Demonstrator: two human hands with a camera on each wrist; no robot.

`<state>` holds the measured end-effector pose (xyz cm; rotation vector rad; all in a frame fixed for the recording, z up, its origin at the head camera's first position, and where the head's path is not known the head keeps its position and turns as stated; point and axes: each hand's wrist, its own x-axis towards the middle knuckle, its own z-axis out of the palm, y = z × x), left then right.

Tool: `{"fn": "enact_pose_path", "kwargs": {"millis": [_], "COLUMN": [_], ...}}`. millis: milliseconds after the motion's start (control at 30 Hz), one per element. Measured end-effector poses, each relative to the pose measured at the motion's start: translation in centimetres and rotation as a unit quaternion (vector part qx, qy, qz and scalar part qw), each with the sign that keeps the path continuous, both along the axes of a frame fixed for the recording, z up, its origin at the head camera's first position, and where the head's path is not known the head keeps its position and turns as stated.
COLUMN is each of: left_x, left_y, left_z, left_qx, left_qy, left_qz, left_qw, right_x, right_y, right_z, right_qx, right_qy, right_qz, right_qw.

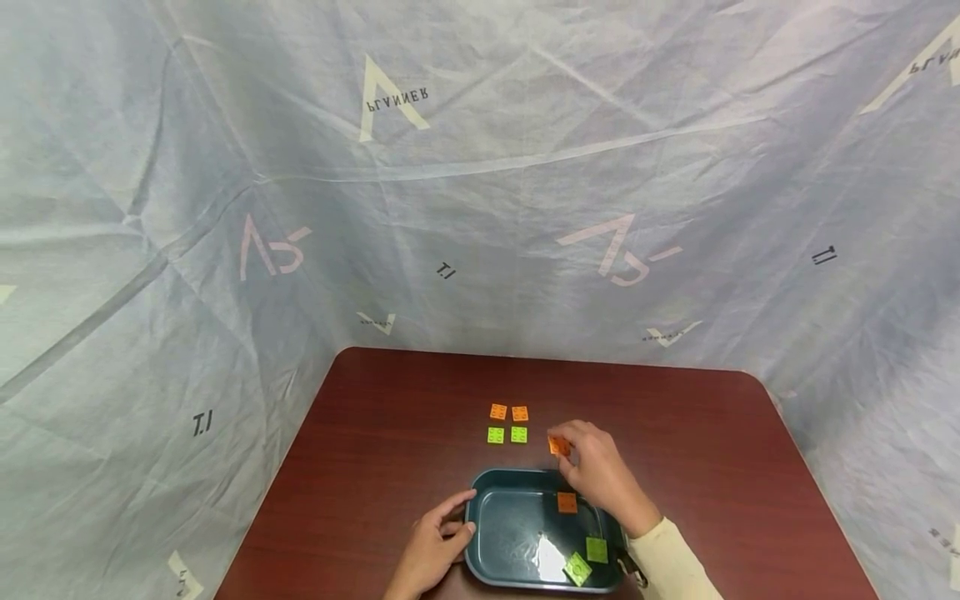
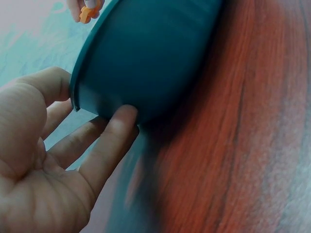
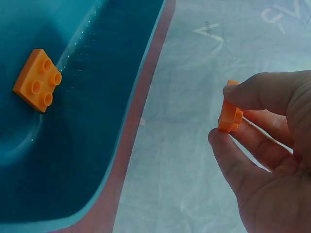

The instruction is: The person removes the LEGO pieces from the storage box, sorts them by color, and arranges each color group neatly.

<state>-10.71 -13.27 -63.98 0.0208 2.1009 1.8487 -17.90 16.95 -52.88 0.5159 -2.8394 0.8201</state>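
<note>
A dark teal tray (image 1: 517, 479) lies near the table's front edge. My left hand (image 1: 438, 542) rests at the tray's left side, its fingertips touching the outer wall and rim, as the left wrist view (image 2: 53, 141) also shows. Beyond the tray's far right corner, my right hand (image 1: 600, 471) pinches an orange building brick (image 3: 229, 109) by its edges between thumb and fingers, above the table. Inside the tray are another orange brick (image 1: 567, 502) and two green bricks, one flat (image 1: 597, 550) and one turned at an angle (image 1: 577, 569).
Past the tray, two orange bricks (image 1: 498, 412) sit in a row behind two green bricks (image 1: 496, 435) on the reddish-brown table (image 1: 390, 467). Grey printed sheeting (image 1: 480, 250) hangs around the table's back and sides. A small dark strap (image 1: 633, 569) hangs at the right sleeve.
</note>
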Motion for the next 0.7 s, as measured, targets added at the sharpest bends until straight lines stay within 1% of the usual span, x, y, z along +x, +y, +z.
{"fn": "enact_pose_path", "kwargs": {"millis": [233, 300, 533, 700], "left_x": [0.0, -0.1, -0.1, 0.0], "left_y": [-0.1, -0.1, 0.0, 0.0], "left_z": [0.0, 0.0, -0.1, -0.3], "left_qx": [0.002, 0.000, 0.003, 0.009], "left_qy": [-0.001, -0.001, 0.007, 0.003], "left_qz": [0.002, 0.001, -0.003, -0.001], "left_qw": [1.0000, 1.0000, 1.0000, 1.0000], "right_x": [-0.9, -1.3, -2.0, -2.5], "right_y": [0.0, 0.0, -0.1, -0.3], "right_z": [-0.3, -0.5, -1.2, -1.7], "right_qx": [-0.014, -0.019, -0.035, -0.039], "right_qy": [0.024, 0.025, 0.004, -0.006], "right_qz": [0.007, 0.008, 0.004, -0.006], "right_qw": [0.9996, 0.9995, 0.9994, 0.9992]}}
